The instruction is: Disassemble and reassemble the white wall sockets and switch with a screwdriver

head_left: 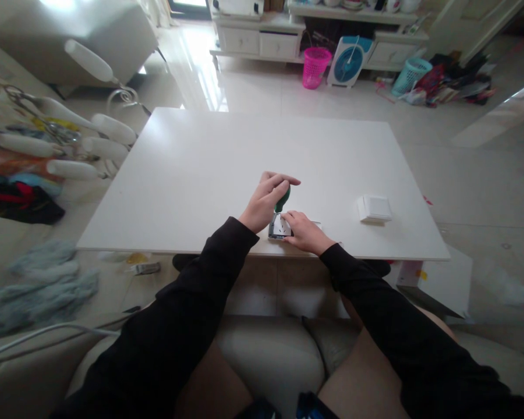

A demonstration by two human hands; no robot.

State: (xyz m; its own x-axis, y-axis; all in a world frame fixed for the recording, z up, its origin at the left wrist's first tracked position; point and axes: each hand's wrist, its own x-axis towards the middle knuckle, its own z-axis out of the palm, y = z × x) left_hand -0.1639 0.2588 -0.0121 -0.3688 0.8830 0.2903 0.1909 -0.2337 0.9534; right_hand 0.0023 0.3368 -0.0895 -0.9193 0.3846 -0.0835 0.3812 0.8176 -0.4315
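My left hand [264, 201] is closed around the green handle of a screwdriver [282, 202], one finger stretched out over its top. The tool stands nearly upright, its lower end at the upper left edge of a wall socket [281, 226]. White with dark slots and a dark rim, the socket sits near the table's front edge. From the right, my right hand [306, 232] grips the socket, thumb at its near side and fingers on its top. A thin white piece [318, 224] lies partly hidden behind that hand. The screwdriver's tip is too small to make out.
A stack of white square plates [374, 208] lies to the right on the white table [192, 174]. Lamp arms with white shades [113, 128] reach to the table's left edge. Beyond stand a pink basket [315, 68] and a blue fan [348, 61].
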